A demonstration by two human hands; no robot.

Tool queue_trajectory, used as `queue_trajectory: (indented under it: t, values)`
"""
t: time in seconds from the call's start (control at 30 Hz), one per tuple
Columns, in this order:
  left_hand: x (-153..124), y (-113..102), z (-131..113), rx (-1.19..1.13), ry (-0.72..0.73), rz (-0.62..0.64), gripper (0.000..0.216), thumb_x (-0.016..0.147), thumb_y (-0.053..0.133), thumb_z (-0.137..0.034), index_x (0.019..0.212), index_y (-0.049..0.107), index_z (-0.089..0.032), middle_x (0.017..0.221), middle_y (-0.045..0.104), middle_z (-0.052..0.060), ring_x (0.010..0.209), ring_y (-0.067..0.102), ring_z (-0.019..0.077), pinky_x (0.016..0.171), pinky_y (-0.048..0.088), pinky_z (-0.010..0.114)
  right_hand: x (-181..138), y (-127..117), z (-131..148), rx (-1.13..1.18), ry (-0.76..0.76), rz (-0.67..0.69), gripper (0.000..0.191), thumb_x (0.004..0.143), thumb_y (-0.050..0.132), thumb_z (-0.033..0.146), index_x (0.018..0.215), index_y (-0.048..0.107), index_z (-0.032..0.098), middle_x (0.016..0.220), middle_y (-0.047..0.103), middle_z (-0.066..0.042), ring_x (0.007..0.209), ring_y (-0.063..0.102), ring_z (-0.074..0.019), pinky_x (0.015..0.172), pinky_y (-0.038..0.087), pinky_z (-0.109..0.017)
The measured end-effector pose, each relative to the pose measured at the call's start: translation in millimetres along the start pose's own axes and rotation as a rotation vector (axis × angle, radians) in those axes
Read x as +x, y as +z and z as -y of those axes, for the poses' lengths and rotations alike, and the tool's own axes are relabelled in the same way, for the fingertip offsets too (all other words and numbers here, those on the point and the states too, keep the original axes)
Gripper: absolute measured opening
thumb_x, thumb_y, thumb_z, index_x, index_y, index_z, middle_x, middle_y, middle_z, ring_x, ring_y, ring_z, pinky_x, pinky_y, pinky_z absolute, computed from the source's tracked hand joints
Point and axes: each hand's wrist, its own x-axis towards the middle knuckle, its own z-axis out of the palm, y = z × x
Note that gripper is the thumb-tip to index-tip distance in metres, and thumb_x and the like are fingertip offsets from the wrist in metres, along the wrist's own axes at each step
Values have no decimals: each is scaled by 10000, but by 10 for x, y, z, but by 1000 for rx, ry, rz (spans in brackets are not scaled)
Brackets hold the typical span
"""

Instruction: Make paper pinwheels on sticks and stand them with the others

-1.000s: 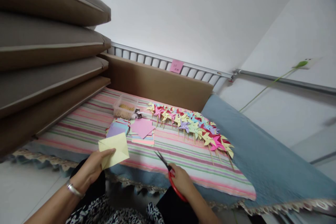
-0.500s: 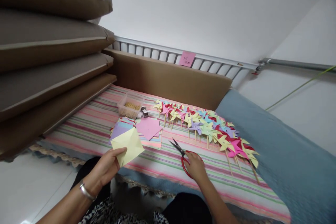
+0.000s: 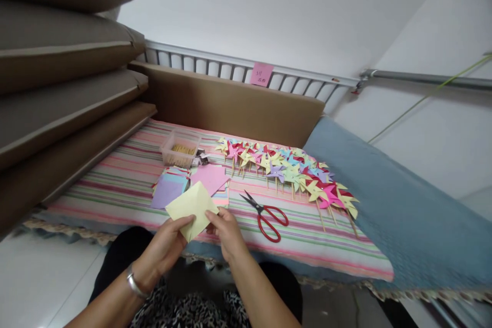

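Observation:
A pale yellow paper square with crease lines is held above the near edge of the striped cloth. My left hand pinches its lower left side, thumb on top. On its right corner my right hand has a similar pinch, the fingers beneath partly hidden. Red-handled scissors lie on the cloth just right of my right hand, blades slightly apart and pointing away to the left. Behind the square are a pink paper sheet and a stack of purple and blue paper squares.
A clear plastic box holds thin wooden sticks. Many paper pinwheels on sticks lie in rows to the right. Tan cushions are piled at the left. A brown board stands before a radiator bearing a pink note.
My right hand has let go of the scissors, which now lie on the cloth, and has moved left to grip the yellow paper. The view has shifted slightly.

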Motion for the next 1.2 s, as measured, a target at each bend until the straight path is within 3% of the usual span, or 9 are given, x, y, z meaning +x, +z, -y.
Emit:
queue_trajectory:
  t: [0.33, 0.47, 0.6, 0.67, 0.73, 0.8, 0.97, 1.07, 1.2]
  values:
    - [-132, -139, -69, 118, 4, -81, 326, 733, 664, -127, 1054, 636, -79, 927, 740, 149, 744, 702, 245, 640, 562, 308, -203, 37, 250, -143, -55, 27, 302, 583, 729, 346, 749, 611, 123, 512, 554, 40, 452, 482, -85, 474, 384, -211]
    - [-250, -94, -96, 79, 33, -83, 312, 738, 651, -108, 1047, 640, -65, 916, 739, 161, 743, 703, 253, 648, 569, 321, -340, 103, 285, -220, -139, -19, 298, 648, 669, 293, 894, 598, 141, 553, 544, 52, 494, 505, -104, 500, 399, -222]
    - [-376, -49, -169, 39, 80, -90, 281, 756, 620, -88, 1034, 639, -55, 905, 739, 161, 743, 703, 250, 637, 573, 314, -593, 145, 295, -433, -494, -152, 349, 733, 604, 227, 1079, 582, 191, 905, 627, -41, 817, 580, -176, 742, 466, -310]
    - [-417, -37, -204, 25, 104, -67, 275, 758, 617, -86, 1031, 638, -57, 907, 739, 155, 741, 702, 245, 640, 574, 313, -737, 158, 277, -619, -759, -157, 304, 773, 565, 193, 1072, 617, 217, 1072, 605, -76, 1008, 540, -213, 902, 419, -373]
    - [-441, -30, -230, 7, 112, -48, 279, 756, 619, -85, 1034, 636, -65, 906, 739, 146, 731, 700, 238, 654, 574, 318, -845, 169, 237, -704, -876, -109, 270, 790, 549, 175, 1034, 647, 235, 1118, 597, -81, 1097, 500, -227, 978, 367, -399]
    - [-459, -22, -241, -10, 121, -49, 282, 753, 619, -81, 1034, 636, -74, 905, 740, 135, 730, 699, 230, 668, 573, 319, -896, 181, 185, -611, -774, -100, 245, 786, 568, 205, 1018, 645, 230, 1098, 613, -80, 1056, 530, -225, 928, 408, -383]
    - [-542, 32, -188, 0, 133, -17, 248, 752, 635, -106, 998, 648, -78, 881, 744, 128, 730, 696, 235, 630, 560, 306, -891, 271, 126, 1, -198, -11, 293, 763, 634, 394, 959, 609, 178, 904, 669, -66, 810, 619, -188, 672, 473, -278]
    - [-609, 89, -141, 17, 146, 2, 299, 721, 679, -123, 1017, 650, -93, 896, 746, 118, 737, 695, 239, 592, 538, 288, -902, 369, 145, 204, -150, 109, 330, 718, 688, 397, 957, 628, 178, 930, 679, -59, 780, 620, -176, 676, 471, -268]
    - [-641, 105, -126, 51, 161, 69, 323, 699, 719, -183, 1011, 669, -113, 927, 743, 107, 780, 690, 239, 629, 521, 287, -869, 427, 157, 251, -185, 93, 325, 691, 712, 389, 924, 631, 177, 875, 687, -52, 698, 608, -172, 636, 461, -272]
